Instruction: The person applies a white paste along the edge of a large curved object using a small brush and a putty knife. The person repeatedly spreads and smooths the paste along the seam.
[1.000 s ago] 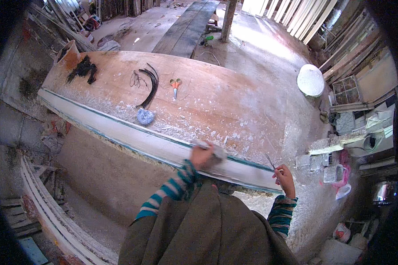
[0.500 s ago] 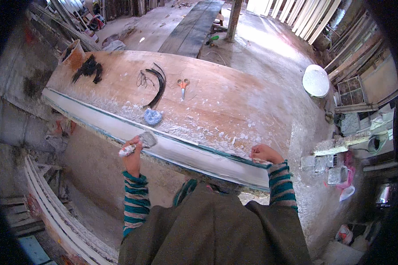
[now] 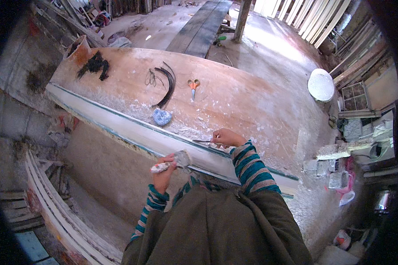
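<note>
My left hand is closed round the white and orange handle of a wide flat brush, whose head is over the near edge of a long white trough-shaped moulding with green edges. My right hand pinches a thin dark flat blade-like tool at the moulding's far green edge. Its exact kind is too small to tell. A blue lump dusted with white lies just beyond the moulding, left of my right hand.
On the wooden table lie orange-handled scissors, a curved bundle of black strands, a dark fibrous clump and white crumbs. A stained bucket stands at the far left corner. Long white strips rest at lower left.
My right hand has moved left along the far edge, and the thin tool now shows in it. My left hand with the brush has moved right and slightly nearer. The view has shifted slightly.
</note>
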A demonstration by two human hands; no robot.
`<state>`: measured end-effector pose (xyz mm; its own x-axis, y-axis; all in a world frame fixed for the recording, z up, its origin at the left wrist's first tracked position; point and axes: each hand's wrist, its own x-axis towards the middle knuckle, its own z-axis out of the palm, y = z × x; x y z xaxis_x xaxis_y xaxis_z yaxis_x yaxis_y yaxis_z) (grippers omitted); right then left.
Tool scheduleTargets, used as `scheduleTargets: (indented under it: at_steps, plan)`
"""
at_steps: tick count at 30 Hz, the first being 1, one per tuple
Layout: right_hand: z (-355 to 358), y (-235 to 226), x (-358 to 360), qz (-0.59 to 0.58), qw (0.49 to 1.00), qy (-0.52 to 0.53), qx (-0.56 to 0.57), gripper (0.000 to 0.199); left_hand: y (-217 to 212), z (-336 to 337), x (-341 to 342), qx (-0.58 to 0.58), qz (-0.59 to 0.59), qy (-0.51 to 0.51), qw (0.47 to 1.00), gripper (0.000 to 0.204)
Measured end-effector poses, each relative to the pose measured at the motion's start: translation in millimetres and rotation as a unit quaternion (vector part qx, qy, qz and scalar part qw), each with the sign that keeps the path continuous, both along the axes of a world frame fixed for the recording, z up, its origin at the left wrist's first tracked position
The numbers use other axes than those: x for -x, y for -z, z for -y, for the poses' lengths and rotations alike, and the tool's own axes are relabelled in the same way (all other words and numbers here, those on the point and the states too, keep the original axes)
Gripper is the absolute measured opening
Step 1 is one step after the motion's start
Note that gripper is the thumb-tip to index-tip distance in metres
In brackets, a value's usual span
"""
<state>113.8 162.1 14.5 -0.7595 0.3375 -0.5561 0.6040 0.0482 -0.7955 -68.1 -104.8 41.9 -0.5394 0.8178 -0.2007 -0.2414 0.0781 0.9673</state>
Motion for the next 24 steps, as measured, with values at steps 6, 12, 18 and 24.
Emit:
scheduleTargets:
  at_steps: [6, 12, 18, 24]
  plan:
    - [8.0, -42.6, -43.9, -0.037, 0.979, 0.161, -0.12, 0.025, 28.7, -77.8, -66.9, -0.105, 0.058, 0.16, 0.98, 0.017]
    - [67.0, -43.0, -157.3, -0.06, 0.899, 0.418, -0.112, 0.02, 61.2, -129.6, -121.5, -0.133, -0.016, 0.244, 0.961, 0.012]
    - [141.9, -25.7, -198.8, -0.06, 0.857, 0.507, -0.072, 0.02, 50.8, -111.5, 7.2, -0.075, -0.056, 0.243, 0.966, 0.011]
    - [148.2, -37.4, -160.9, -0.024, 0.903, 0.406, -0.137, 0.022, -6.6, -67.2, 135.9, -0.028, -0.406, 0.112, 0.906, 0.009]
